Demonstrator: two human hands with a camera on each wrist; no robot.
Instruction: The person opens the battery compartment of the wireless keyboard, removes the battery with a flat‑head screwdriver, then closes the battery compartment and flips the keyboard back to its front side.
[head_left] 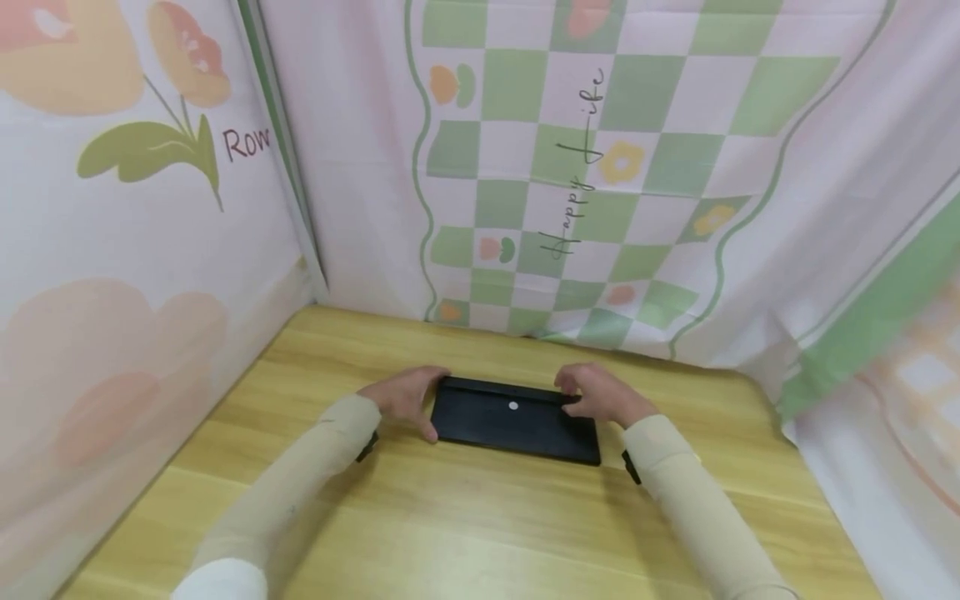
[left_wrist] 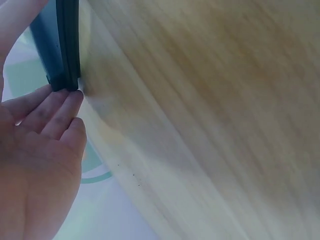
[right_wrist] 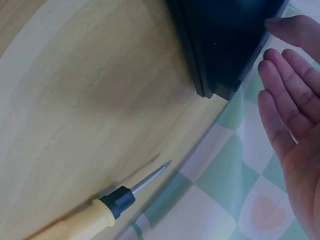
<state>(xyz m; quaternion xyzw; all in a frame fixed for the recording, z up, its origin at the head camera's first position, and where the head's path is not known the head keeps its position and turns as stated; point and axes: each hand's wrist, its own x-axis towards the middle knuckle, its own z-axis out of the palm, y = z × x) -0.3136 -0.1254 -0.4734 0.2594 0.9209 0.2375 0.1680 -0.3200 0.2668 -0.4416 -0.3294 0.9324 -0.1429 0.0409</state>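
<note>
Head view shows a black tray [head_left: 510, 433] on the wooden table [head_left: 450, 533], far middle, its right end partly hidden by the right hand [head_left: 606, 397], loosely open; whether its thumb touches is unclear. The left hand [head_left: 405, 400], spread wide, touches the left end, fingers straight. Right wrist view cuts off a screwdriver's handle [right_wrist: 82, 224]. The far curtain [head_left: 513, 87] reads "Happy Life"; the left cloth [head_left: 45, 200], "Row".

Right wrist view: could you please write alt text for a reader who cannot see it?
A right hand with slightly bent fingers has its thumb at the edge of a flat black object. At lower left is a screwdriver-like tool with a yellow handle and metal shaft, seen against a wooden table beside a green-checked cloth.
</note>
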